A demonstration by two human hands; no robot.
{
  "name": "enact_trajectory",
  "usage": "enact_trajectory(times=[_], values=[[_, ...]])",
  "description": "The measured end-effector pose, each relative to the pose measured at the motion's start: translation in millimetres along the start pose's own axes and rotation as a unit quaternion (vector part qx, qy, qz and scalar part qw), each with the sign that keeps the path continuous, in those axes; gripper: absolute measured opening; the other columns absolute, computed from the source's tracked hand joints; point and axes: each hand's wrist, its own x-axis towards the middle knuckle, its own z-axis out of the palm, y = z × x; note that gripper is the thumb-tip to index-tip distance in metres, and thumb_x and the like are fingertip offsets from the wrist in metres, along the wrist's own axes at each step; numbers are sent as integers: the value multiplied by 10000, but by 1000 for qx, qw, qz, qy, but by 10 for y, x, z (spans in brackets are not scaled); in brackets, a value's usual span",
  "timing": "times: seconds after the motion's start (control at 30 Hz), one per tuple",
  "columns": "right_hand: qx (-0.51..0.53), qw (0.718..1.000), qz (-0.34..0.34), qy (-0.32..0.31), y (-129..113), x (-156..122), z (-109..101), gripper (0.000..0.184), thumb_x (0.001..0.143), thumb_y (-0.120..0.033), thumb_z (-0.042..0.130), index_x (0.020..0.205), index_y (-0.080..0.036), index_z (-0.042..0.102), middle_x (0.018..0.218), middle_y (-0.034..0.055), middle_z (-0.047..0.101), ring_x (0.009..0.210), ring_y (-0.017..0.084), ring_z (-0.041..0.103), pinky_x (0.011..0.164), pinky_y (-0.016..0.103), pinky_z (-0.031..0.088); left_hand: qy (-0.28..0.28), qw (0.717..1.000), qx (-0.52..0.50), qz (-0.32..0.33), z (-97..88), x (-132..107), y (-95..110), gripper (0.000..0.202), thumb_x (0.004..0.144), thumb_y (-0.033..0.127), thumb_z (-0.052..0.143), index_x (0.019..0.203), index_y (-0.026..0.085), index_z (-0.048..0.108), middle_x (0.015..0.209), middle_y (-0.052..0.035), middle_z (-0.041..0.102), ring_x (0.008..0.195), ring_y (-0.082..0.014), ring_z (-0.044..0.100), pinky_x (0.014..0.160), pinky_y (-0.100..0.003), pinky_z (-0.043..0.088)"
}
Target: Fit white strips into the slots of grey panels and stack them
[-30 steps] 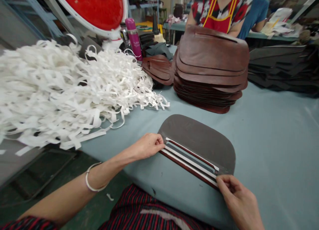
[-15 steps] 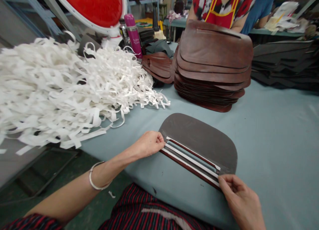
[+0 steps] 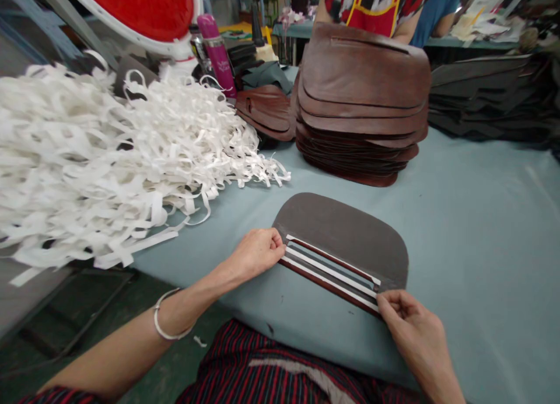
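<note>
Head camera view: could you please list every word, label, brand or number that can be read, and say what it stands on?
No text can be quoted.
White lettering on the magenta bottle: too small and blurred to read.
Any print on the papers at the far table: too blurred to read.
No text seen on the dark leather piece, the pile of white strips, the brown leather stack or the red disc.

Both hands — left hand (image 3: 256, 253), right hand (image 3: 409, 322) — seemingly pinch leather panel (image 3: 345, 235) ends.
</note>
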Motion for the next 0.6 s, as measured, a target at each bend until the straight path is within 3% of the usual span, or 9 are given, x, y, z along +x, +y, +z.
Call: enact_trajectory(times=[0.13,0.23,0.3,0.43,0.53,0.6], values=[[15,1000,-14,11,-7,-27,28,319,749,-510,501,659,-214,580,534,-34,531,524,122,493,537,229,350,92,990,18,102,119,-92,-27,72,837,257,529,835,188,548,746,6,603,695,-141,560,653,-263,407],[12,999,-24,19,-23,-42,26,257,767,-427,500,654,-211,580,539,-32,544,528,119,495,534,227,337,147,962,69,221,208,-180,-88,132,916,213,435,902,180,562,887,-35,607,846,-176,564,783,-304,437],[16,999,-31,24,-38,-52,19,232,775,-384,493,656,-207,585,541,-31,550,522,114,490,525,223,327,163,941,126,267,241,-242,-148,218,929,155,383,995,173,589,986,-60,616,938,-203,556,857,-338,436],[53,997,-34,36,-53,-70,16,217,771,-335,472,672,-192,602,546,-22,566,510,110,486,508,216,320,138,908,236,317,249,-381,-248,472,859,14,349,1268,172,526,1187,-88,582,1064,-242,529,887,-382,439],[54,997,-30,46,-60,-77,25,194,756,-312,478,662,-191,597,543,-23,565,503,107,482,500,215,311,126,883,321,318,261,-488,-226,657,816,-25,348,1407,257,405,1274,-95,538,1111,-287,512,812,-402,454],[37,998,-25,50,-76,-80,26,171,748,-297,485,651,-198,584,536,-32,557,497,101,473,502,216,300,133,870,365,305,286,-540,-165,672,831,-12,353,1423,306,381,1292,-106,530,1116,-311,513,782,-412,458]])
